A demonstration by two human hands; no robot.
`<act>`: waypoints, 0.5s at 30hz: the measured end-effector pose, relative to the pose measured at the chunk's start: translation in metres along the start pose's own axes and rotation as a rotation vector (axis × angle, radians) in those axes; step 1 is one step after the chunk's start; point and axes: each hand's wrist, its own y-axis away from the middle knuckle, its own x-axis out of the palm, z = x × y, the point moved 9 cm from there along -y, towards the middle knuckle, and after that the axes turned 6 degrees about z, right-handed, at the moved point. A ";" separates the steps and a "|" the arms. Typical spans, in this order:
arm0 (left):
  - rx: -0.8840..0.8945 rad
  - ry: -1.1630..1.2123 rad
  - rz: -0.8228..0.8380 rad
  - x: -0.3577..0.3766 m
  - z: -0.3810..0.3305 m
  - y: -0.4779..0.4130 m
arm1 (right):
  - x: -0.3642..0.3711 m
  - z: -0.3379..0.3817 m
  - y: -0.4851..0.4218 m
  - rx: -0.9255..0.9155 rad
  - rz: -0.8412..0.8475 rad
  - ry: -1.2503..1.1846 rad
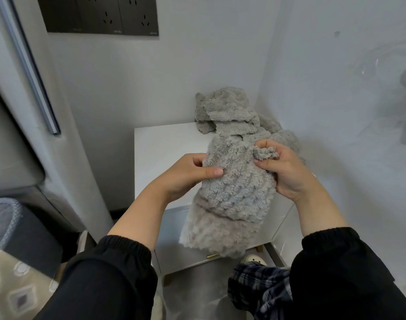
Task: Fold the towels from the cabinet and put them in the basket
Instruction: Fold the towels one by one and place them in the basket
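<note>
The left hand [188, 174] pinches the towel [234, 199] under its thumb and the right hand [282, 172] grips a bunched corner, so the cloth hangs below the fingers before the cabinet [160, 144], seemingly to find its edges for folding; other towels [227, 109] lie just beyond the fingertips.
</note>
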 end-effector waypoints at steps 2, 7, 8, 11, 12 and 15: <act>-0.027 0.015 -0.047 0.001 0.001 0.000 | -0.007 0.000 0.000 -0.005 -0.112 0.038; 0.010 -0.031 -0.334 -0.015 -0.002 0.002 | -0.009 0.006 -0.002 -0.068 -0.186 0.375; 0.018 -0.068 -0.395 -0.021 -0.003 0.003 | -0.010 0.006 -0.002 -0.065 -0.207 0.434; 0.032 -0.138 -0.519 -0.030 -0.007 0.008 | -0.017 0.002 -0.004 -0.069 -0.249 0.394; 0.040 -0.160 -0.543 -0.031 -0.009 0.009 | -0.018 0.001 -0.003 -0.064 -0.258 0.377; 0.028 -0.234 -0.597 -0.034 -0.013 0.011 | -0.022 -0.007 -0.003 -0.007 -0.285 0.391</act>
